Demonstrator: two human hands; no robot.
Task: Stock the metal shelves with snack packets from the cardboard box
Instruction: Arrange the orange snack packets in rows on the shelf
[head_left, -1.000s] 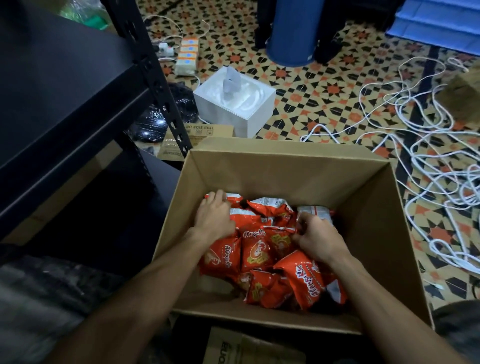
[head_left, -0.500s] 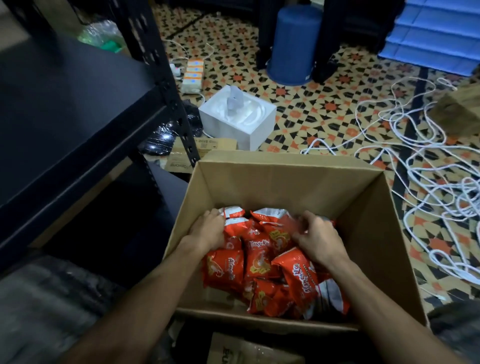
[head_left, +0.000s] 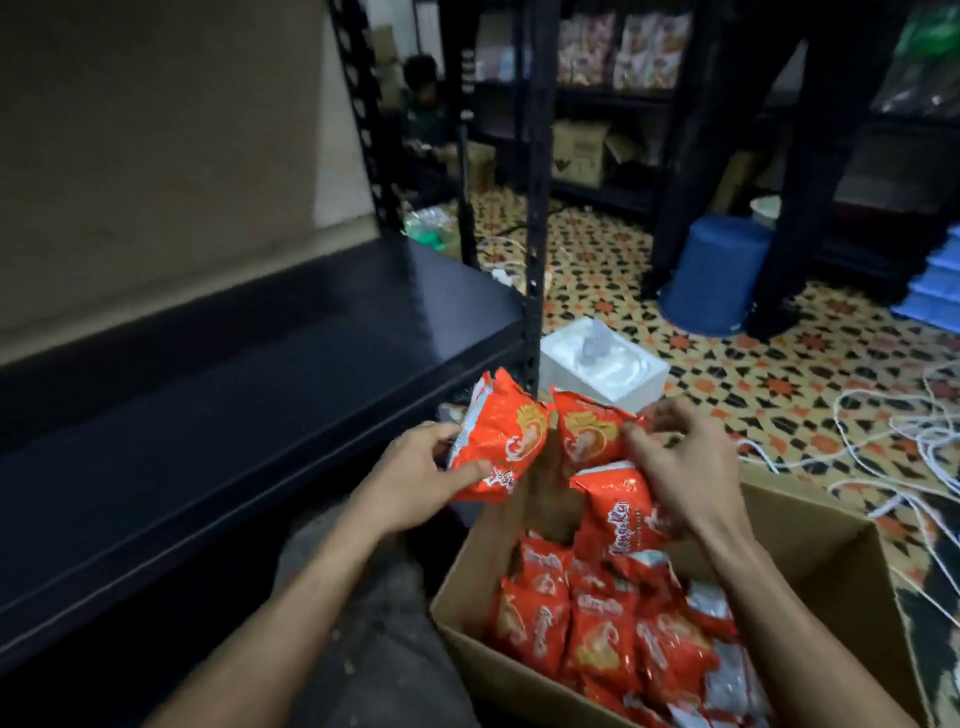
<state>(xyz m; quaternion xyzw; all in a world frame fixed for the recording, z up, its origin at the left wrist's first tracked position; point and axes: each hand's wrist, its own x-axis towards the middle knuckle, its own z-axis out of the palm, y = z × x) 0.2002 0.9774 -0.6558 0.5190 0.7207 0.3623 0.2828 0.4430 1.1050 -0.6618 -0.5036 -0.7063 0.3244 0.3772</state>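
An open cardboard box (head_left: 826, 561) on the floor at lower right holds several orange snack packets (head_left: 597, 634). My left hand (head_left: 415, 480) grips an orange packet (head_left: 501, 436) lifted above the box's left corner, close to the edge of the black metal shelf (head_left: 249, 374). My right hand (head_left: 680, 462) holds other orange packets (head_left: 613, 483), raised over the box, with its fingers curled around their tops. The shelf board to the left is bare and dark.
A black shelf upright (head_left: 535, 208) stands just behind the packets. A white foam box (head_left: 602, 364), a blue bucket (head_left: 711, 280) and tangled white cables (head_left: 883, 457) lie on the patterned floor. Another person sits far back by more shelving.
Both hands have come up out of the box, each with packets in its grip, and moved left toward the shelf. The view has tilted up.
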